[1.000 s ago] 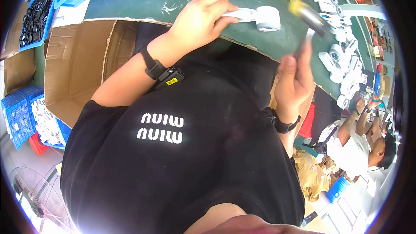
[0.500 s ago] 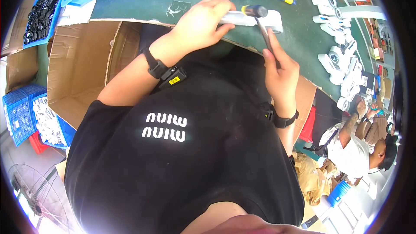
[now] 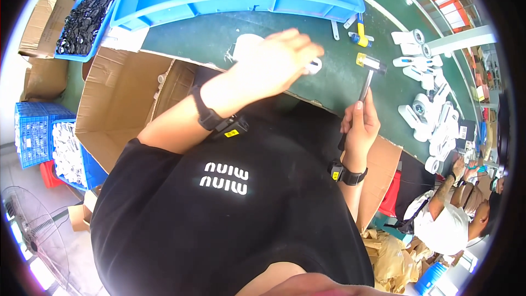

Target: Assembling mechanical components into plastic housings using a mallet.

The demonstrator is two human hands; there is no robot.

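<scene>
My left hand [image 3: 276, 66] is over the green worktop, slightly blurred, its fingers closed over a white plastic part. One rounded end of the white part [image 3: 245, 47] shows beyond the hand; most of its middle is hidden under my palm. Farther right, my right hand [image 3: 361, 123] grips a small mallet [image 3: 367, 83] by its handle. The mallet's metal shaft points away from me, and its yellow-and-dark head is raised clear of the white part.
A large blue tray [image 3: 230, 8] of white strips stands at the back. Several white parts [image 3: 433, 98] are heaped at the right, near a yellow-and-blue tool [image 3: 360, 35]. An open cardboard box [image 3: 109, 96] and a bin of black pieces [image 3: 85, 27] are at left. A co-worker [image 3: 438, 208] sits at right.
The mallet has lifted off the white part and moved right with my right hand. My left hand and the white part have turned and shifted, with the part's wide end now at left.
</scene>
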